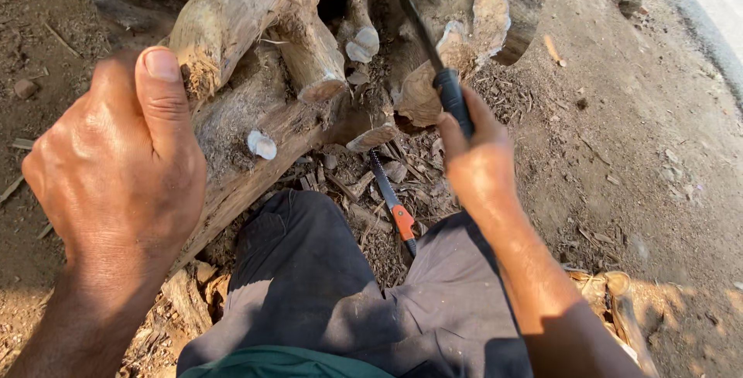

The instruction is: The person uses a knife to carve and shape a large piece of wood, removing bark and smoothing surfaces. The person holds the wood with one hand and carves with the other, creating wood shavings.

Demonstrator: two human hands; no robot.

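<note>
R hand (478,163) fingers wrapped tight round a dark-handled knife (445,84), blade up against the stump (309,45) w/ cut root stubs. L hand (116,169) curled in a fist on a thick root (248,169), thumb up; what the fingers pinch, can't tell. Folding saw (391,200) (orange grip) lies between the knees on wood chips (526,92), under the knife hand. Bare dirt (642,138) right.

One head-worn camera looks steeply down, close over the hands and the log pile (255,76).
</note>
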